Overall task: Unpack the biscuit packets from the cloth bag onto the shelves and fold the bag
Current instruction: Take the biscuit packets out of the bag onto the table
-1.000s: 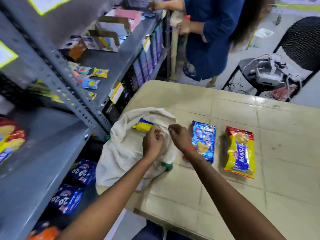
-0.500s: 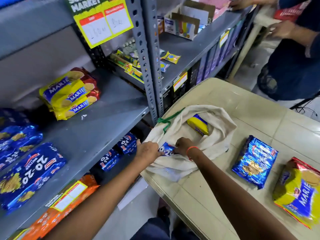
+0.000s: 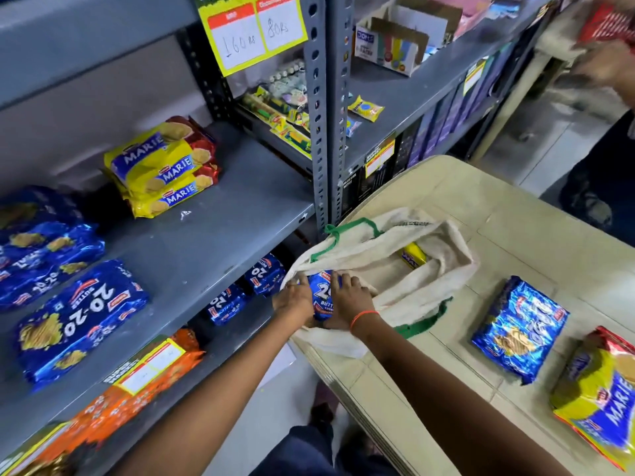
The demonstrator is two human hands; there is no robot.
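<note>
A cream cloth bag [image 3: 388, 266] with green trim lies open on the table's near-left corner. My left hand [image 3: 292, 300] and my right hand [image 3: 350, 297] both grip a blue 20-20 biscuit packet [image 3: 321, 297] at the bag's mouth. A yellow packet [image 3: 414, 255] shows deeper inside the bag. On the table to the right lie a blue packet [image 3: 519, 329] and a yellow Marie packet [image 3: 601, 403]. The grey shelf [image 3: 206, 249] on the left holds stacked Marie packets [image 3: 165, 166] and blue 20-20 packets [image 3: 79, 321].
Orange packets [image 3: 113, 403] sit at the shelf's front edge and more blue packets [image 3: 247, 290] on the shelf below. A grey upright post [image 3: 321, 132] stands between shelf bays. Another person's hand [image 3: 608, 68] is at the top right. The beige table [image 3: 429, 389] edge is near my legs.
The view swung left toward the shelves. My hands went from the bag's cloth to a blue 20-20 packet, which has come further out of the bag's mouth.
</note>
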